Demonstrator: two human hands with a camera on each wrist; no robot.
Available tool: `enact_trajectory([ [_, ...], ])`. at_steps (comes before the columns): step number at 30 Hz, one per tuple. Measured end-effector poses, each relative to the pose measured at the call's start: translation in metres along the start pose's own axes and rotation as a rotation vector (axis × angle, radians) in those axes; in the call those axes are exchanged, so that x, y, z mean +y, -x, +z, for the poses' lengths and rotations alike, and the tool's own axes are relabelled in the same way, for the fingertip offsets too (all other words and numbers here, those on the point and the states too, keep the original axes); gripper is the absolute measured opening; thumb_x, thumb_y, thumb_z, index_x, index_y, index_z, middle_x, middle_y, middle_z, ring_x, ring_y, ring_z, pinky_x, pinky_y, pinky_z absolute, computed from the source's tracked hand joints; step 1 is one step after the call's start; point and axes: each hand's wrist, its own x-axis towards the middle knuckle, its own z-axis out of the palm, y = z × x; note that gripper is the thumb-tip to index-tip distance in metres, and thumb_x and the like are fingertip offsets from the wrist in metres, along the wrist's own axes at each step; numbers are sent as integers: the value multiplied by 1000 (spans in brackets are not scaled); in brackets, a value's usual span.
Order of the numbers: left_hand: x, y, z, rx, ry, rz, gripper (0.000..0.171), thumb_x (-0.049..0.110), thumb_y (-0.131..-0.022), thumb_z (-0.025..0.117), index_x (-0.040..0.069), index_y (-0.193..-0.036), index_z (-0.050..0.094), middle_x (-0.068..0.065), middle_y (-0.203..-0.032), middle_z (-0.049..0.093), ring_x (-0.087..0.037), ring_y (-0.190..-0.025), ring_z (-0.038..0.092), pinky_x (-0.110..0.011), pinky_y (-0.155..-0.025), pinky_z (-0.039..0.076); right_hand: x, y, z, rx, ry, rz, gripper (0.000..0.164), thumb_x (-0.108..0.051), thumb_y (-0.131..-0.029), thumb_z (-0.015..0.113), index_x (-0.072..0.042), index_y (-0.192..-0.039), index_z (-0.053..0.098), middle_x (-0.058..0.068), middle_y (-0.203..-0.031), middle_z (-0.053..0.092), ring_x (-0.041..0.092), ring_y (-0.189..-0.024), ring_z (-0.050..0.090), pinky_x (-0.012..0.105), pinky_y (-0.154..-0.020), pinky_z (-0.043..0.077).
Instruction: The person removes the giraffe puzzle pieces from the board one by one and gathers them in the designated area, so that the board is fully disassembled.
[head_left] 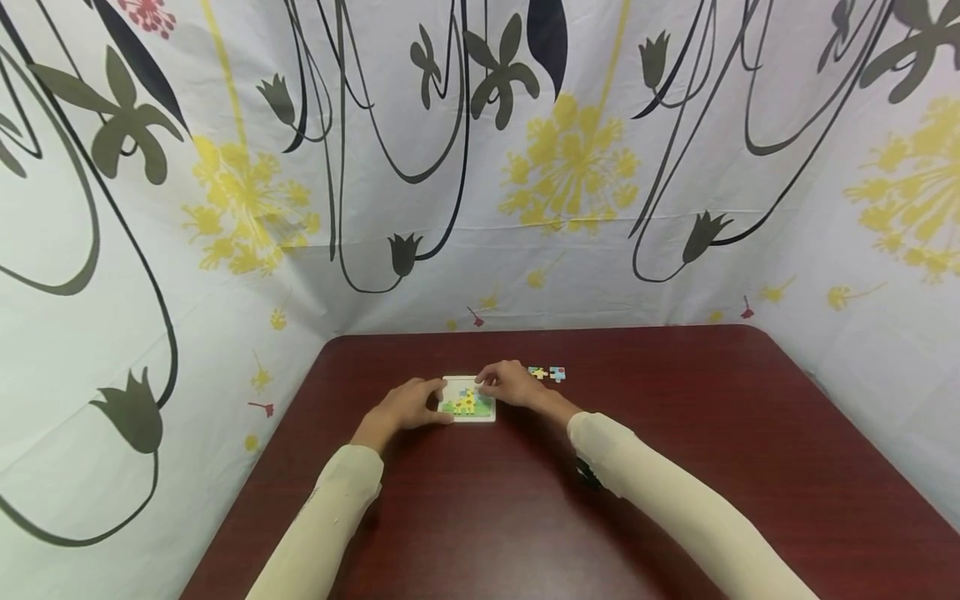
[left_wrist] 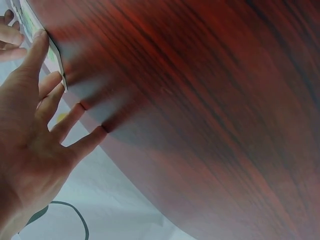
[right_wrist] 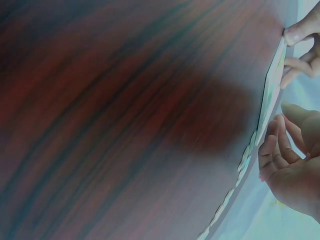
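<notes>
A small white-rimmed puzzle board (head_left: 468, 420) with a yellow giraffe on green ground lies on the dark red table. My left hand (head_left: 408, 406) grips its left side, thumb at the near corner and index finger at the far one. In the left wrist view, the ring and little fingers of that left hand (left_wrist: 45, 135) spread over the table. Above the board's far right part, my right hand (head_left: 513, 385) has bent fingers, thumb tip close to the index finger. In the right wrist view, this right hand (right_wrist: 295, 155) meets the board's edge (right_wrist: 270, 95); I cannot tell whether it pinches a piece.
Just beyond the right hand lie loose joined-looking puzzle pieces, one yellow and green (head_left: 537, 372), one blue with a red spot (head_left: 557, 373). The wood-grain table (head_left: 637, 400) has rounded far corners. A white floral cloth (head_left: 450, 208) hangs behind and at both sides.
</notes>
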Motion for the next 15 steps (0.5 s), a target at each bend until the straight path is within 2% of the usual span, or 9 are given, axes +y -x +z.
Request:
enact_trajectory([
  [6, 0, -2, -2, -6, -4, -2, 54, 51, -87, 83, 19, -127, 65, 2, -104, 63, -17, -97, 57, -45, -86, 50, -9, -8, 5, -18, -2, -29, 22, -10, -97, 74, 1, -115, 75, 11, -96, 77, 19, -84, 73, 29, -71, 57],
  [15, -1, -2, -1, -18, -6, 2, 48, 50, -88, 82, 19, -121, 66, 1, -106, 64, -17, -96, 56, -44, -84, 50, -13, -15, 11, -143, 70, 47, 33, -16, -97, 76, -2, -126, 72, 8, -101, 77, 14, -83, 71, 27, -72, 55],
])
